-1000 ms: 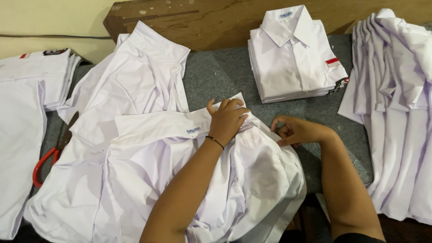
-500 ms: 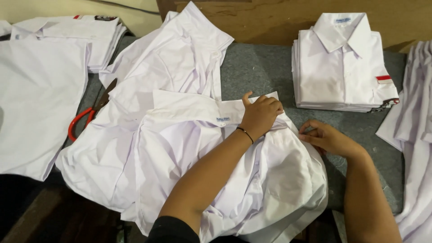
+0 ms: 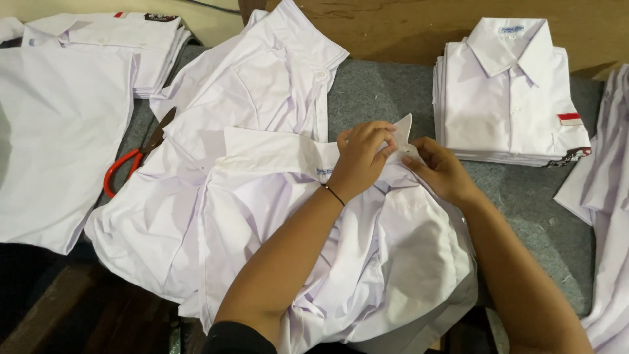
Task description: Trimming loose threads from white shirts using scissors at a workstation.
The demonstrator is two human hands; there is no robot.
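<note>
A crumpled white shirt [image 3: 275,216] lies spread across a grey felt table [image 3: 380,92] in front of me. My left hand [image 3: 362,157] grips the shirt's collar near its upturned tip. Close beside it, my right hand [image 3: 440,169] pinches the same collar from the right. The two hands almost touch. A thin black band circles my left wrist. Another white shirt [image 3: 262,85] lies open underneath, reaching towards the far edge.
A neat stack of folded white shirts [image 3: 508,98] sits at the far right. Red-handled scissors [image 3: 128,164] lie at the left, partly under cloth. More white shirts lie at the left [image 3: 59,137], far left [image 3: 137,39] and right edge [image 3: 606,196]. A wooden board [image 3: 406,29] runs behind.
My right hand has moved left to meet my left hand at the collar, and both now hold the collar tip. The view has shifted, so everything sits further right.
</note>
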